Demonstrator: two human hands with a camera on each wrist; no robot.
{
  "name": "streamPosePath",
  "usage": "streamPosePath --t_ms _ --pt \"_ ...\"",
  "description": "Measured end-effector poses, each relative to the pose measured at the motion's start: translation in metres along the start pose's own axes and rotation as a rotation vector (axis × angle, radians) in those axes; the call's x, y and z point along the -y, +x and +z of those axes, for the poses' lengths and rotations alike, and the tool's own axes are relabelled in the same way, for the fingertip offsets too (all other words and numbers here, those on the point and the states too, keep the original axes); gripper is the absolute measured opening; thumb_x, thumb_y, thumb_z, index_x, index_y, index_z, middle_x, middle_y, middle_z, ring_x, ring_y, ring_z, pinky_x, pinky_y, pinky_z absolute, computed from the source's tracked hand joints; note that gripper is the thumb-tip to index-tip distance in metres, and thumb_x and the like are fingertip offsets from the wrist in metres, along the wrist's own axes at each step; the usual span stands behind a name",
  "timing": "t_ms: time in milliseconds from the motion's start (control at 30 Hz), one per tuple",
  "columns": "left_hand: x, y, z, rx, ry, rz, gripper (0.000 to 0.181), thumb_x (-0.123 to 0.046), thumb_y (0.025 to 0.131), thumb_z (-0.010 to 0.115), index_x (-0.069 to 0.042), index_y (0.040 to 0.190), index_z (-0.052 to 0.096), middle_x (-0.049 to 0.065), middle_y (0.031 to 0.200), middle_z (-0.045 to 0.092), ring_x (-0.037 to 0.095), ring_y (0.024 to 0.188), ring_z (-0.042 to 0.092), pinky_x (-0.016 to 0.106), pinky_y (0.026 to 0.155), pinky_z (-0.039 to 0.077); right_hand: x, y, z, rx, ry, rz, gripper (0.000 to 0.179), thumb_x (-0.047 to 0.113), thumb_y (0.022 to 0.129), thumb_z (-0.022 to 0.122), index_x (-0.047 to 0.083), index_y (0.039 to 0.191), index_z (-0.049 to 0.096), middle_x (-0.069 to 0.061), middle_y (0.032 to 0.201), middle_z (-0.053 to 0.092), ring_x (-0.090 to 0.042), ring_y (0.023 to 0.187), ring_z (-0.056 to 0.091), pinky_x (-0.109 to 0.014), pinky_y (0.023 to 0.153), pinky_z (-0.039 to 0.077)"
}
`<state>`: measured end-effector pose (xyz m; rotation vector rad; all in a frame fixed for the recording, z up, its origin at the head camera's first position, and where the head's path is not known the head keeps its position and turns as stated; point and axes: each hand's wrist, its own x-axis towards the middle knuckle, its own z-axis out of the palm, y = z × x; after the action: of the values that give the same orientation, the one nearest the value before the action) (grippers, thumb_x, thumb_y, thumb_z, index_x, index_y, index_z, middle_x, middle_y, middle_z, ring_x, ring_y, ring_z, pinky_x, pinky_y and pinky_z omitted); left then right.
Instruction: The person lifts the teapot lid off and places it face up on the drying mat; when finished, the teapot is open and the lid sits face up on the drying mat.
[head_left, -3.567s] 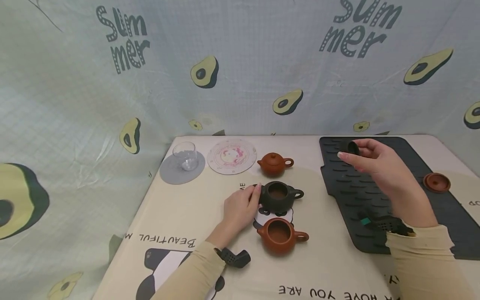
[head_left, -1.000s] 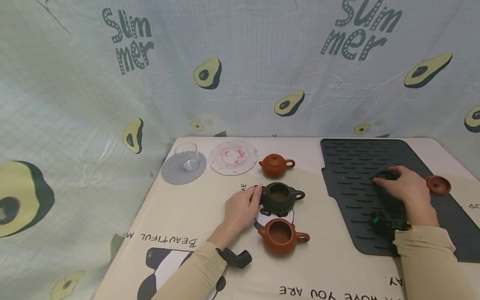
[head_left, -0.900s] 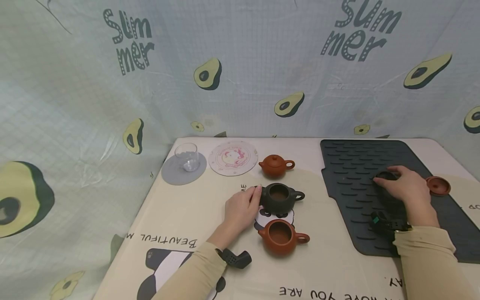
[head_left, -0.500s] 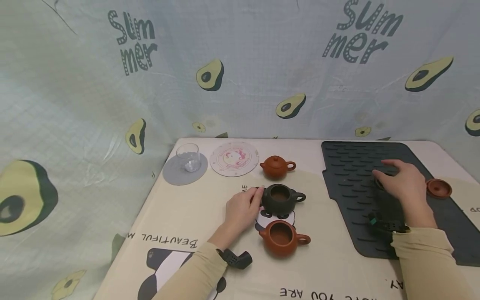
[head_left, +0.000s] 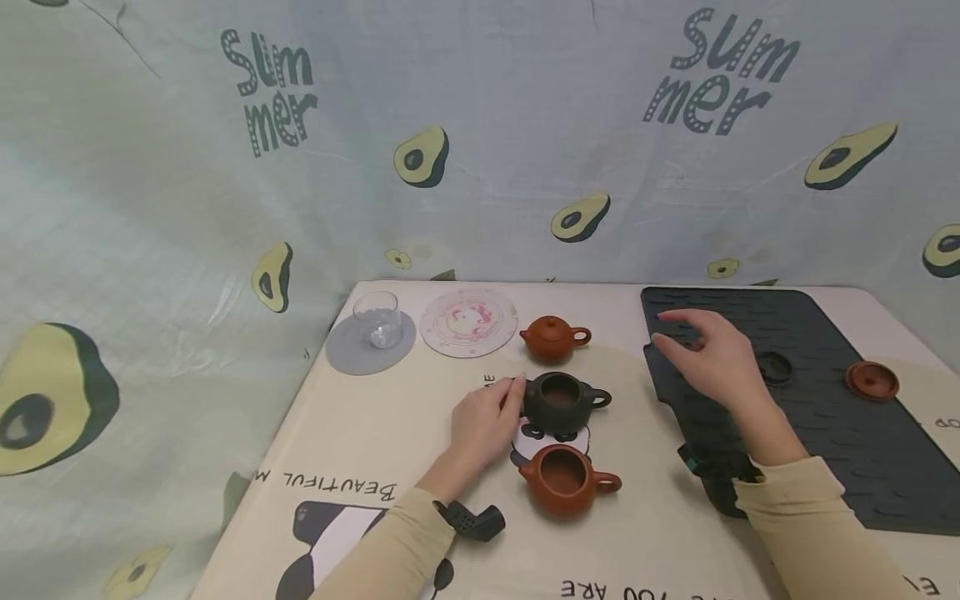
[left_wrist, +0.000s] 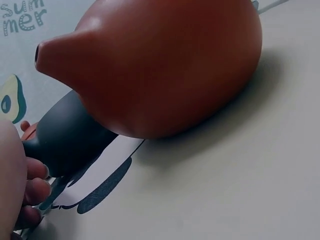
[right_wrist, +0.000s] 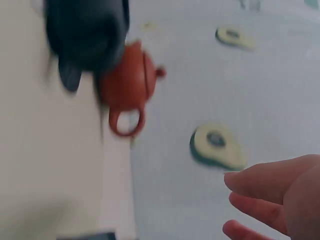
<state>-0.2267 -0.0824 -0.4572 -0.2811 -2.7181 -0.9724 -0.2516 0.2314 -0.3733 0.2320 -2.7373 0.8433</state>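
Note:
My left hand (head_left: 483, 421) pinches the spout of a black teapot (head_left: 558, 417), which stands lidless on the table. Its fingers (left_wrist: 37, 190) curl at that spout in the left wrist view. Nearer the front is a reddish-brown teapot (head_left: 562, 496), also without a lid. Behind the black one, a smaller brown teapot (head_left: 551, 342) wears its lid. My right hand (head_left: 712, 358) hovers over the left part of the dark mat, thumb and fingers spread with nothing between them. The black lid (head_left: 776, 369) lies on the mat beside that wrist.
The dark ridged mat (head_left: 825, 467) covers the table's right side, with a reddish-brown lid (head_left: 872, 381) at its right edge. At the back left stand a glass cup (head_left: 377, 317) on a grey coaster (head_left: 345, 354) and a round patterned mat (head_left: 468, 323).
My right hand carried the black lid to the mat, let go of it there, and has moved left, away from it. The left hand has stayed at the black teapot's spout.

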Motion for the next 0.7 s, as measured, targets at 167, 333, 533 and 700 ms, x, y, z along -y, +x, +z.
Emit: streamPosePath --t_ms 167,333,533,700 --pt "0.000 0.002 -0.002 0.021 0.012 -0.022 0.042 -0.046 0.109 0.042 -0.023 0.077 0.055 -0.005 0.063 0.050 0.020 0.068 0.053 0.033 0.062 0.039 0.026 -0.006 0.012 0.013 0.078 -0.075 0.038 0.029 0.099 0.069 0.010 0.132 0.066 -0.017 0.131 0.058 -0.021 0.059 0.050 -0.036 0.053 0.040" --pt "-0.001 0.009 -0.006 0.009 -0.027 -0.023 0.044 -0.046 0.109 0.041 -0.020 0.076 0.055 -0.003 0.061 0.045 0.019 0.064 0.048 0.031 0.057 0.034 0.038 -0.009 0.023 0.051 0.093 -0.097 0.036 0.029 0.097 0.072 0.015 0.130 0.067 -0.009 0.118 0.060 -0.019 0.060 0.047 -0.035 0.053 0.039" --pt "-0.001 0.017 -0.006 -0.004 -0.063 -0.054 0.043 -0.043 0.109 0.044 -0.019 0.075 0.057 -0.002 0.061 0.044 0.017 0.062 0.045 0.029 0.056 0.031 0.053 -0.014 0.033 0.086 0.130 -0.125 0.037 0.029 0.095 0.075 0.015 0.128 0.068 -0.006 0.117 0.063 -0.018 0.064 0.048 -0.034 0.054 0.039" --pt "-0.003 0.031 -0.004 -0.015 -0.037 -0.011 0.041 -0.041 0.109 0.045 -0.019 0.077 0.058 -0.002 0.062 0.045 0.017 0.062 0.047 0.030 0.056 0.033 0.063 -0.007 0.038 0.098 0.098 -0.137 0.036 0.026 0.094 0.076 0.014 0.127 0.069 -0.008 0.120 0.064 -0.019 0.069 0.049 -0.035 0.056 0.040"
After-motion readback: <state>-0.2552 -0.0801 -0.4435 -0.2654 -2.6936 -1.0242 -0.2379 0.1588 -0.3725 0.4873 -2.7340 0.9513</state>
